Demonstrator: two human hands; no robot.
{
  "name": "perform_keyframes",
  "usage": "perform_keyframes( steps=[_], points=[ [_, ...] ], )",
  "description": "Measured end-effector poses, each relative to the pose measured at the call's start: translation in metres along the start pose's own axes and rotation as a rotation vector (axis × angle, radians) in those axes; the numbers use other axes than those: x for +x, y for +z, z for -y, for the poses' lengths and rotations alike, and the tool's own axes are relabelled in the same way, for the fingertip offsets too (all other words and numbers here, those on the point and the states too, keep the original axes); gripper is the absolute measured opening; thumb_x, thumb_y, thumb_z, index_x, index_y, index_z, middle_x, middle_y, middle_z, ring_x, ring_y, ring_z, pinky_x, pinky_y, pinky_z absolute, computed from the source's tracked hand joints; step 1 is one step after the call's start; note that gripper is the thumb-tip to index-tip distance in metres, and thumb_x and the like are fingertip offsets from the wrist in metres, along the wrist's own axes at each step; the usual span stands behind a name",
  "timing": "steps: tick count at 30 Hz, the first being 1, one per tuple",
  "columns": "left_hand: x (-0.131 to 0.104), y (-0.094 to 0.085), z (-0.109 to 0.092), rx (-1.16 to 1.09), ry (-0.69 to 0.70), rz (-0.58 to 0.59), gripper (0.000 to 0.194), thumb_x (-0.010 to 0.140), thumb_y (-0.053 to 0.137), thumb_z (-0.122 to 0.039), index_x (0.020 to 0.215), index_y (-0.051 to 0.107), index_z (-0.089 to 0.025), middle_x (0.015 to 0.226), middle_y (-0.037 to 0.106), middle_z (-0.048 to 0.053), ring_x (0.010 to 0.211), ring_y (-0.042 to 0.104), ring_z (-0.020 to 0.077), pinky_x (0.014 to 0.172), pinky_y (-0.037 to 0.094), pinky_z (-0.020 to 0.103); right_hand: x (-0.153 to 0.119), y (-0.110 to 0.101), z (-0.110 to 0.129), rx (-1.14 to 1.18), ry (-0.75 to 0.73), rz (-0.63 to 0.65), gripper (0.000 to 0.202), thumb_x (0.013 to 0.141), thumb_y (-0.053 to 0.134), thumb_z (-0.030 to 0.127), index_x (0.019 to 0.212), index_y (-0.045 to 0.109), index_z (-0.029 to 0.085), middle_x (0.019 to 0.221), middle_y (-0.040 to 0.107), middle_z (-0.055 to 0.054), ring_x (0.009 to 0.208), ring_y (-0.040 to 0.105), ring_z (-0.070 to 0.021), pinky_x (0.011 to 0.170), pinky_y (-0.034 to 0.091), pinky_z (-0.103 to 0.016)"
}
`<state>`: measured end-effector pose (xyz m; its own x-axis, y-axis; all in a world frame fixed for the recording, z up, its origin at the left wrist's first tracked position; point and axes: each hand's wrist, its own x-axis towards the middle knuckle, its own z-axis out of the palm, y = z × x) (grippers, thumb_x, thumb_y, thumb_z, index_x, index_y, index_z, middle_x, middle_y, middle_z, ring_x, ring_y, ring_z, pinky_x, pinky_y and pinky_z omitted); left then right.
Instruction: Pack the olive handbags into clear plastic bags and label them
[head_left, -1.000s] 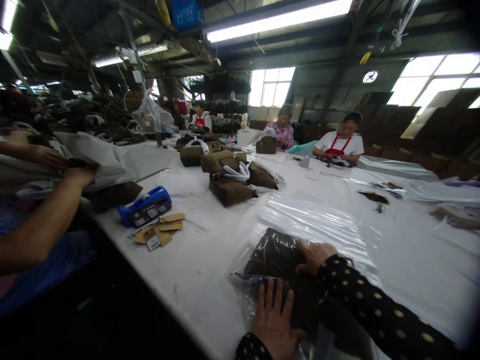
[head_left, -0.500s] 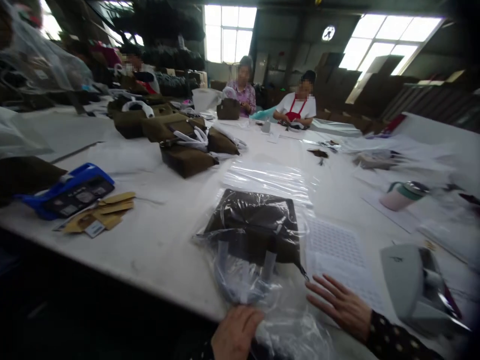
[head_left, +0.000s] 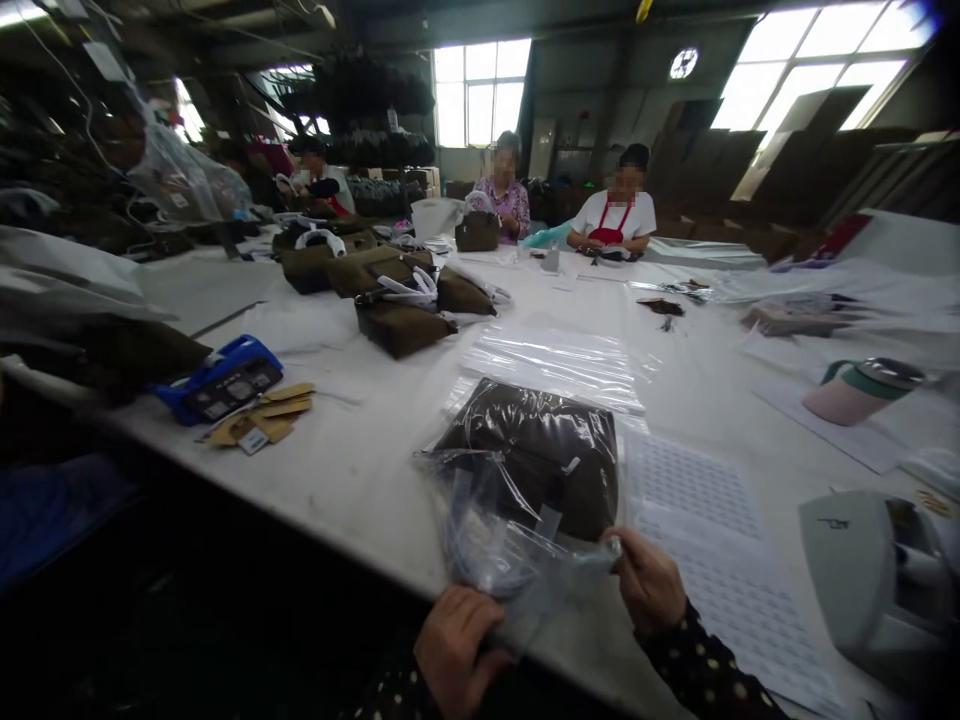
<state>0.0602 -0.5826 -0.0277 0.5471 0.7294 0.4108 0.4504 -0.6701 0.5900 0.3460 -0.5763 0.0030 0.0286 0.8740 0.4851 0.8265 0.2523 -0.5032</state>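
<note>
A dark brown bag (head_left: 536,440) lies flat inside a clear plastic bag (head_left: 487,545) near the table's front edge. Pale handles show through the plastic on its near side. At the lower centre, my left hand (head_left: 459,645) is closed on the near edge of the plastic bag. My right hand (head_left: 651,580) pinches the plastic at its near right corner, beside the brown bag's corner. Printed sheets of stickers (head_left: 705,500) lie to the right, partly behind my right sleeve.
Flat plastic sleeves (head_left: 555,365) lie beyond the bag. Brown bags (head_left: 401,320), a blue tape-like packet (head_left: 225,380) and tan tags (head_left: 270,415) are to the left. A pink cup (head_left: 862,390) and grey device (head_left: 862,570) stand at right. Two people work across the white table (head_left: 360,500).
My right hand has gone from spread fingers over the sheets to a pinch on the plastic's corner. The plastic's near part is drawn flatter. The view has shifted, so the scene sits differently.
</note>
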Motion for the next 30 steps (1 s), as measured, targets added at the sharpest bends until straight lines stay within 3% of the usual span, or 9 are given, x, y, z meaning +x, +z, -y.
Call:
perform_keyframes(
  steps=[2,5,8,14,17,19,25,27,30],
  points=[
    [0.003,-0.01,-0.002,-0.099,-0.19,-0.048,0.029,0.09,0.037,-0.032,0.087,0.062,-0.018,0.078,0.065,0.005,0.076,0.061,0.0168,0.07,0.05,0.028,-0.003,0.004,0.005,0.013,-0.022,-0.105,0.018,0.086,0.039,0.022,0.085,0.057,0.018,0.069,0.059,-0.004,0.063,0.057,-0.0143,0.059,0.046,-0.026],
    [0.006,-0.03,-0.001,-0.201,-0.468,-0.184,0.031,0.091,0.034,-0.032,0.086,0.062,-0.02,0.077,0.065,0.003,0.074,0.061,0.0145,0.067,0.05,0.023,-0.005,0.009,0.012,0.019,-0.202,-0.243,0.014,0.08,0.044,0.016,0.087,0.056,0.017,0.077,0.06,-0.006,0.067,0.057,-0.0158,0.06,0.045,-0.028],
    [0.002,-0.05,0.012,-0.132,-0.501,-0.327,0.033,0.088,0.037,-0.039,0.078,0.063,-0.021,0.075,0.064,0.002,0.078,0.06,0.0168,0.072,0.049,0.026,-0.005,0.018,0.026,-0.029,-0.31,-0.247,0.016,0.08,0.044,0.015,0.09,0.056,0.018,0.066,0.059,-0.003,0.055,0.055,-0.0137,0.052,0.041,-0.025],
    [-0.015,-0.073,0.047,-0.251,-0.838,-0.056,0.037,0.087,0.035,-0.042,0.075,0.06,-0.018,0.058,0.064,0.001,0.061,0.062,0.0179,0.063,0.049,0.029,0.001,0.045,0.057,-0.311,-0.071,0.075,0.034,0.092,0.034,0.037,0.079,0.06,0.021,0.054,0.059,0.002,0.043,0.056,-0.0135,0.04,0.033,-0.022],
    [-0.002,-0.084,0.039,-0.113,-0.748,-0.305,0.033,0.086,0.038,-0.042,0.089,0.06,-0.017,0.082,0.067,0.005,0.082,0.062,0.0196,0.076,0.048,0.031,0.001,0.048,0.057,-0.4,-0.068,0.054,0.036,0.092,0.034,0.04,0.086,0.064,0.02,0.059,0.063,0.0,0.045,0.058,-0.0137,0.041,0.035,-0.022],
    [0.023,-0.09,0.029,-0.075,-0.603,-0.366,0.032,0.086,0.04,-0.041,0.098,0.058,-0.018,0.096,0.064,0.007,0.093,0.059,0.0196,0.084,0.044,0.032,-0.001,0.047,0.053,-0.389,-0.09,0.016,0.036,0.092,0.036,0.039,0.09,0.065,0.019,0.066,0.067,-0.002,0.05,0.061,-0.0141,0.044,0.039,-0.021],
    [0.126,-0.07,0.039,-0.539,-0.582,0.066,0.056,0.077,0.053,-0.044,0.119,0.045,-0.008,0.091,0.065,0.009,0.079,0.06,0.0172,0.074,0.047,0.031,-0.006,0.048,0.044,-0.179,-0.143,-0.026,0.028,0.09,0.043,0.031,0.094,0.065,0.015,0.087,0.069,-0.007,0.071,0.066,-0.0158,0.057,0.051,-0.02],
    [0.143,-0.058,0.046,-0.67,-0.585,0.177,0.057,0.069,0.064,-0.04,0.113,0.051,-0.007,0.08,0.065,0.006,0.068,0.059,0.0149,0.066,0.046,0.027,-0.006,0.048,0.044,-0.122,-0.153,-0.026,0.027,0.09,0.043,0.03,0.094,0.065,0.015,0.086,0.069,-0.007,0.072,0.066,-0.0156,0.058,0.051,-0.019],
    [0.148,-0.051,0.049,-0.682,-0.555,0.193,0.03,0.067,0.064,-0.036,0.083,0.063,-0.011,0.064,0.06,0.0,0.057,0.053,0.0116,0.059,0.043,0.024,-0.003,0.049,0.048,-0.099,-0.101,-0.018,0.03,0.091,0.039,0.037,0.092,0.063,0.018,0.081,0.069,-0.003,0.063,0.066,-0.015,0.051,0.05,-0.02]
  ],
)
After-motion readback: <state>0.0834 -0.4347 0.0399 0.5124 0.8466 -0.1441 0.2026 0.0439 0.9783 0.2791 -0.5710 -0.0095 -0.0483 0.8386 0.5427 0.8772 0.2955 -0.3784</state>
